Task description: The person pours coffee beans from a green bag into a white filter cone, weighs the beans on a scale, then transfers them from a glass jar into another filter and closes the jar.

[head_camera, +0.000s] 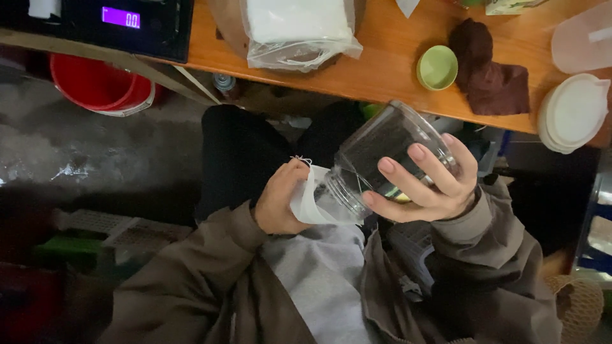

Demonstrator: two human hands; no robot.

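My right hand grips a clear plastic jar, tilted on its side over my lap with its open mouth pointing at my left hand. My left hand holds a small white pouch with a thin string at its top, right against the jar's mouth. The jar looks mostly clear, with something small and yellowish near my right fingers. Both arms are in brown sleeves over a grey top.
A wooden table runs along the top. On it are a black scale with a lit purple display, a plastic bag of white material, a green bowl, a brown cloth and stacked white lids. A red bucket stands on the floor.
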